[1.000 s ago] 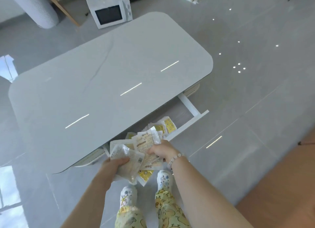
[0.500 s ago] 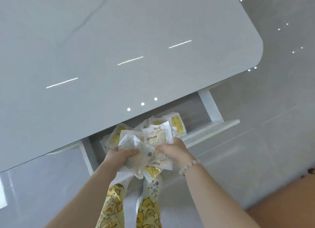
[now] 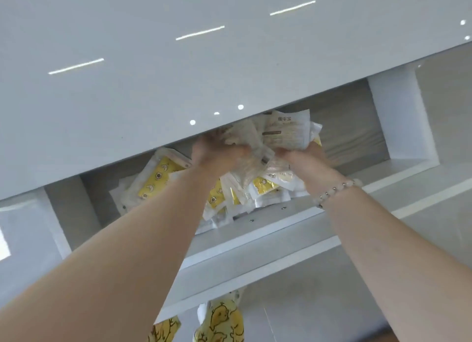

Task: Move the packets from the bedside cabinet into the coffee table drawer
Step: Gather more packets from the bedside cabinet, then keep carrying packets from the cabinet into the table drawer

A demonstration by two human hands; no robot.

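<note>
Top packet, uppermost of the packets gripped by the right hand, just below the front edge of the coffee table top:
- Heading of three dark Chinese characters along its upper edge. Blurred; the last looks like 宝, the other two uncertain.
- Beneath it a brown band with pale small print, then rows of fine print. All too small to read.

Yellow packet lying near the left wall of the drawer: printed star and moon figures, lettering illegible.
</note>
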